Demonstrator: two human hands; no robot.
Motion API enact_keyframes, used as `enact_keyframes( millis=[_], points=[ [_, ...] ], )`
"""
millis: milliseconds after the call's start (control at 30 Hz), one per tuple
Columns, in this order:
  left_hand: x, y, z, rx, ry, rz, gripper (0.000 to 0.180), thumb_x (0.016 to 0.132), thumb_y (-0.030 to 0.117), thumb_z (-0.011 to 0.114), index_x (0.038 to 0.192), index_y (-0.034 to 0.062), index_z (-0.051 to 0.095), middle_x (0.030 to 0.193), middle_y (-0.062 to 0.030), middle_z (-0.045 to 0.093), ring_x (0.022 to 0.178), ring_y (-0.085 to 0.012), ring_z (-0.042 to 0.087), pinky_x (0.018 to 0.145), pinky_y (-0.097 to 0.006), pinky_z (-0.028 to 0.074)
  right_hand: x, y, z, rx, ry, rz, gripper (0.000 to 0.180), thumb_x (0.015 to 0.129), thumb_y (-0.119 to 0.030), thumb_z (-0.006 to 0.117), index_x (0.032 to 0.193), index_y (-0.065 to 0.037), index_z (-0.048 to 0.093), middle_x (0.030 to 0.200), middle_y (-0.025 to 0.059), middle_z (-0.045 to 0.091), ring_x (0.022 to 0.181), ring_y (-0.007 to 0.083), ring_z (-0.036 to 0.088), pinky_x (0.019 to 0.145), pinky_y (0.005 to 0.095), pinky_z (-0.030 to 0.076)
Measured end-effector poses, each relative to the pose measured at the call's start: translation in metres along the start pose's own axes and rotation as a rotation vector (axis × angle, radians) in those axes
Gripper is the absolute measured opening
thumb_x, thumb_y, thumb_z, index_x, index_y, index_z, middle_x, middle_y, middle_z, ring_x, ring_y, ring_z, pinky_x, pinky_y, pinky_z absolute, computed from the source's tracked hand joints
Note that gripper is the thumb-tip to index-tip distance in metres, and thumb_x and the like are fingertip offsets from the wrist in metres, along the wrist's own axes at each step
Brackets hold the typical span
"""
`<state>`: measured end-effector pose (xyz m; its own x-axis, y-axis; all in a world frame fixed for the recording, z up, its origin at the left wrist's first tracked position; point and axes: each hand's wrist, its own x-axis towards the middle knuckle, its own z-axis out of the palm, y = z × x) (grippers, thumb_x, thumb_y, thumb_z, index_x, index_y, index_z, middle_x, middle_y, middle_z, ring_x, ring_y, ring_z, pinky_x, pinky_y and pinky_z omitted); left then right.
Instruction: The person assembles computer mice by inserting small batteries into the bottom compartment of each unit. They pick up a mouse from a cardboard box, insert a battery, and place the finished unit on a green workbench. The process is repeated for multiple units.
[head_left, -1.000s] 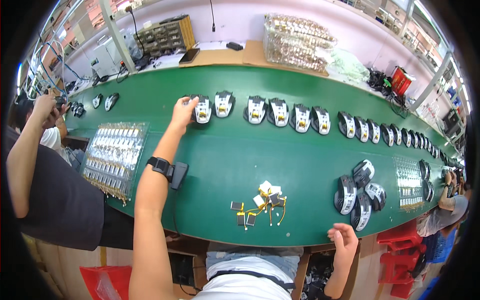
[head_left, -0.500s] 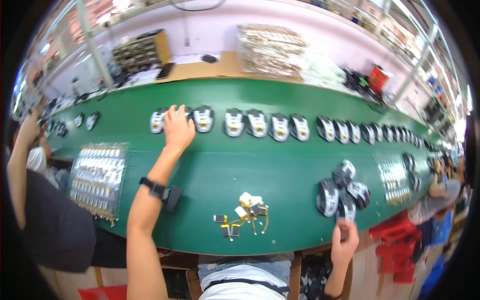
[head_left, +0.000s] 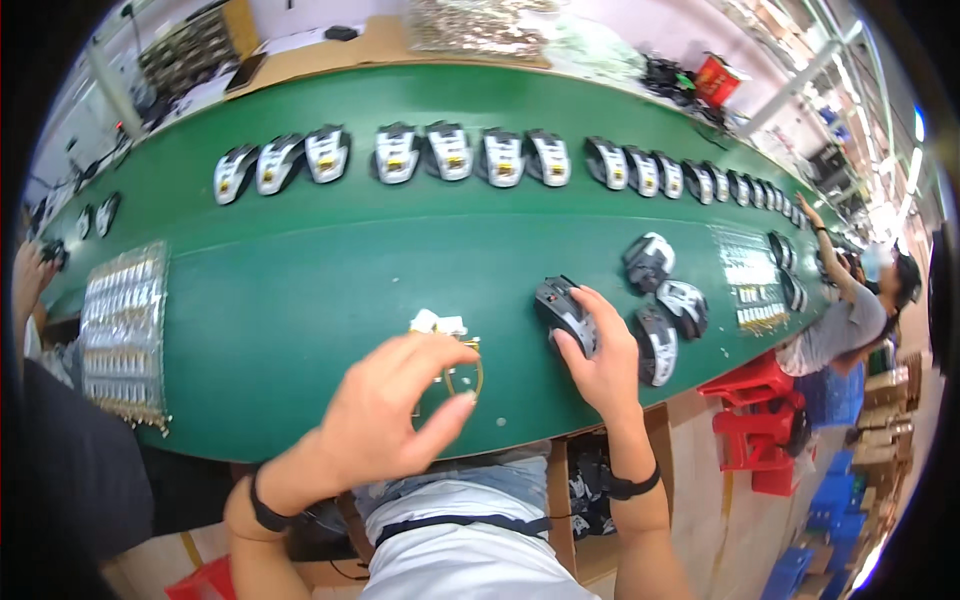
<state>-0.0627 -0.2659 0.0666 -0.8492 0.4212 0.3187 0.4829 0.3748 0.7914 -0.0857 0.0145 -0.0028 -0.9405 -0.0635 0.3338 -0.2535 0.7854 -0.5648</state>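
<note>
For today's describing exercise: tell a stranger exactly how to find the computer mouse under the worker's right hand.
Start at the long green table. Near its front edge, a cluster of dark mouse shells lies right of centre. The mouse is the leftmost one, alone in being covered by the right hand.

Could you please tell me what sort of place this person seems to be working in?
Most likely an electronics assembly line in a factory. A long green conveyor belt carries a row of half-built computer mice, a tray of small parts lies at its edge, and another worker sits further along the same belt.
</note>
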Motion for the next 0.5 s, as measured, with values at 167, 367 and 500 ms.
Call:
enact_keyframes(
  millis=[167, 367, 500],
  points=[
    [-0.069, -0.002, 0.046, -0.825, 0.199, -0.484, 0.093, 0.085, 0.037, 0.076, 0.153, -0.0018, 0.024, 0.15, -0.0168, 0.039, 0.127, -0.0265, 0.053, 0.1, -0.039, 0.047, -0.029, -0.087, 0.009, 0.652, -0.15, 0.011, 0.057, 0.073, -0.011, 0.082, 0.123, -0.002, 0.057, 0.129, 0.0222, 0.061, 0.116, 0.0357, 0.062, 0.097, 0.0409, 0.05],
    [-0.098, -0.029, 0.05, -1.442, 0.317, -0.436, 0.102, 0.077, 0.046, 0.082, 0.149, 0.0009, 0.025, 0.133, -0.0249, 0.053, 0.112, -0.0346, 0.064, 0.089, -0.044, 0.058, -0.021, -0.101, 0.011, 0.657, -0.409, -0.214, 0.028, 0.072, -0.002, 0.08, 0.097, -0.002, 0.067, 0.119, 0.0168, 0.067, 0.101, 0.03, 0.068, 0.086, 0.0374, 0.056],
    [-0.117, -0.045, 0.024, -1.155, 0.509, -0.389, 0.102, 0.08, 0.058, 0.071, 0.149, -0.0014, 0.024, 0.115, -0.0267, 0.057, 0.095, -0.0399, 0.069, 0.071, -0.046, 0.065, -0.016, -0.064, 0.022, 0.296, -0.243, -0.088, 0.017, 0.076, 0.004, 0.072, 0.088, -0.006, 0.069, 0.092, 0.0083, 0.068, 0.08, 0.0229, 0.067, 0.069, 0.0347, 0.055]
  ],
)
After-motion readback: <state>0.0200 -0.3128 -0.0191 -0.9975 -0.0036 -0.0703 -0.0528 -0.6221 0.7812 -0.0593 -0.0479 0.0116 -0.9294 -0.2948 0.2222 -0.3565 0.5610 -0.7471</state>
